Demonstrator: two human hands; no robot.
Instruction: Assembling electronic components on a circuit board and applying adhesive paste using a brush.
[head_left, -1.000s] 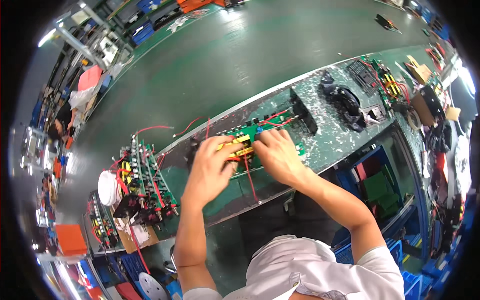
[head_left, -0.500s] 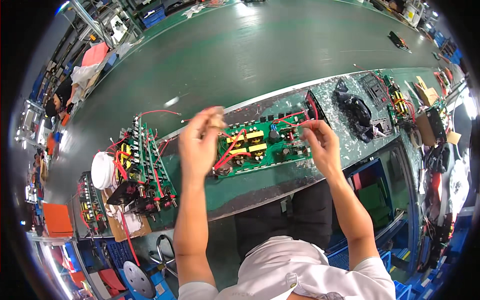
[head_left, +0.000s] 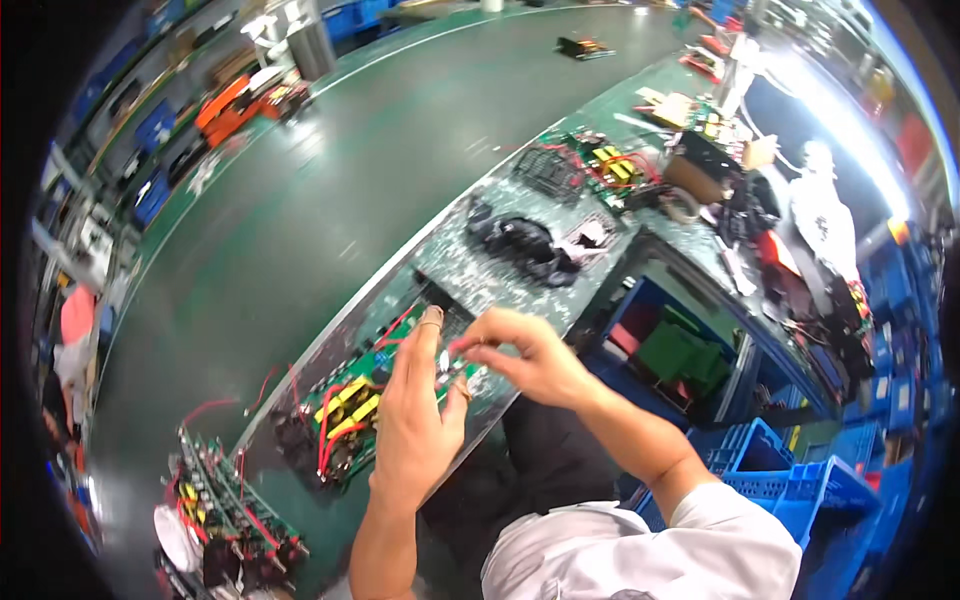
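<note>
Head view: the whole scene has swung round from half a second ago, so that the workbench (head_left: 545, 308) now climbs steeply from lower left to upper right. More of its far end shows, and the blue crates (head_left: 790, 495) at lower right come further into the picture. The stack of circuit boards (head_left: 232, 505) has slid from mid-left to the lower left, where blur and the dark lens rim make its lower part hard to read.

The single circuit board (head_left: 368, 388) lies on the bench directly below the hands. Its left part, with yellow components (head_left: 346, 402), shows plainly; most of its right part is covered by fingers.

Half a second ago the hands stood apart, one near each end of this board; now both meet over its right part. The left hand (head_left: 412, 425) has moved across, its thumb and fingers parted in an open curve, with board parts showing in the gap. The right hand (head_left: 530, 360) has thumb and forefinger close together beside it, but I cannot tell whether they grip anything.

Beyond the left fingertips stands the black end plate (head_left: 447, 303), partly hidden by them. A small reddish piece (head_left: 456, 347) shows at the right fingertips, too blurred to identify.
</note>
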